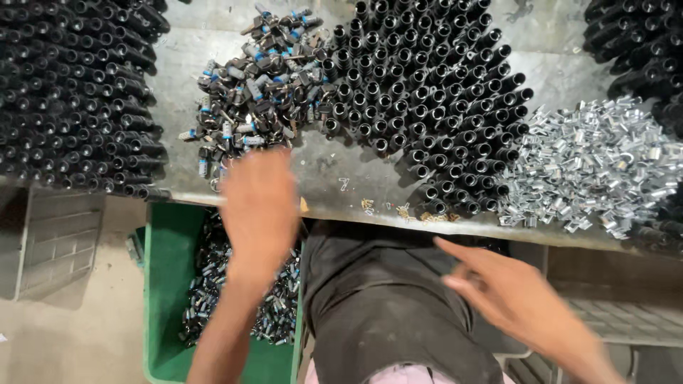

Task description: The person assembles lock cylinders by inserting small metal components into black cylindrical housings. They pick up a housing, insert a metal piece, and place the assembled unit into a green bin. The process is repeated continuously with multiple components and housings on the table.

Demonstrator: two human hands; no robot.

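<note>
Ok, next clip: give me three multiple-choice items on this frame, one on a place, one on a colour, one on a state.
1. Where does the pile of shiny metal clips lie?
A. right end of the table
B. in the bin
C. on the floor

2. What colour is the bin below the table edge?
A. red
B. green
C. white

3. What does the right hand hold?
A. a black tube
B. a clip
C. nothing visible

Answers: 1 A, the clips sit at the table's right; 2 B, its walls are green; 3 C, its fingers are spread and bare.

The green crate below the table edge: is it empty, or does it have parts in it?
Partly filled. The green crate holds small dark and silver parts heaped along one side, with bare green floor beside them.
</note>
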